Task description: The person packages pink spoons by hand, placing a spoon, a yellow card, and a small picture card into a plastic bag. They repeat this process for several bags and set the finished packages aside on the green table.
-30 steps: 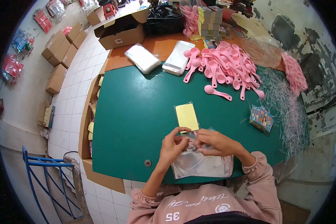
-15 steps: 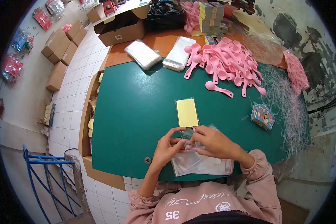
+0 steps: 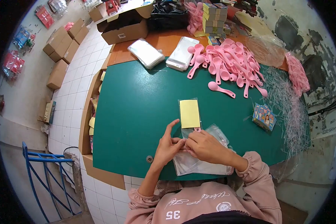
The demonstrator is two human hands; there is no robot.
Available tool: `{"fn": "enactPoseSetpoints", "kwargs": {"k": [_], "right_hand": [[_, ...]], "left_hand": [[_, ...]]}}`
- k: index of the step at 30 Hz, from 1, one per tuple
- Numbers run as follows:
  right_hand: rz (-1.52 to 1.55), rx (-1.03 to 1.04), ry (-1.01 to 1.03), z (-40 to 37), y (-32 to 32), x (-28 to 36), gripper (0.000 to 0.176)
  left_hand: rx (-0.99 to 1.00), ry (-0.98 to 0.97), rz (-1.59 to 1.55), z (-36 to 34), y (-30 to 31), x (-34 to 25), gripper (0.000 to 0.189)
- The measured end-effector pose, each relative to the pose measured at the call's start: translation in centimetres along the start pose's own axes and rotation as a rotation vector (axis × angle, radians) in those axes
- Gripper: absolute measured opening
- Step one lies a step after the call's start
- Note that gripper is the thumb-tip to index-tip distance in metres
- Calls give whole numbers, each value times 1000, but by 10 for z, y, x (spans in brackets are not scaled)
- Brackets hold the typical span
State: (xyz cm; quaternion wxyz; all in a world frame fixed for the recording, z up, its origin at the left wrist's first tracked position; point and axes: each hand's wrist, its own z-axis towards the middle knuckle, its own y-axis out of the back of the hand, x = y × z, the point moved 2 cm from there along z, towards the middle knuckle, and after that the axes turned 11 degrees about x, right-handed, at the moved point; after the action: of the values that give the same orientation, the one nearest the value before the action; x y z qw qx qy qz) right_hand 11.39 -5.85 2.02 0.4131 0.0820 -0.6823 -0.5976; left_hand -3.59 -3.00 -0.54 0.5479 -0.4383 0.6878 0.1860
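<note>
Yellow card (image 3: 189, 113) is lying in a clear bag (image 3: 185, 131); at its near end, left hand (image 3: 168, 148) and right hand (image 3: 206, 146) are meeting, fingertips together, probably to steady it. Exact hold hidden. Pink spoon handle (image 3: 198, 129) is showing between card and right hand.

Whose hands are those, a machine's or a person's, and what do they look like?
A person's. The left hand and right hand show no gloves or cables. The dusty pink sleeves end in gathered cuffs and match a top bearing white script, "35" and a round emblem.
</note>
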Motion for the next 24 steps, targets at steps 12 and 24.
{"fn": "enactPoseSetpoints", "kwargs": {"k": [12,24], "right_hand": [[768,206,-299,-63,123,-141,15],[212,-86,-199,-15,33,-51,44]], "left_hand": [[83,24,-7,4,3,6,20],[78,-61,-230,21,-3,-21,20]]}}
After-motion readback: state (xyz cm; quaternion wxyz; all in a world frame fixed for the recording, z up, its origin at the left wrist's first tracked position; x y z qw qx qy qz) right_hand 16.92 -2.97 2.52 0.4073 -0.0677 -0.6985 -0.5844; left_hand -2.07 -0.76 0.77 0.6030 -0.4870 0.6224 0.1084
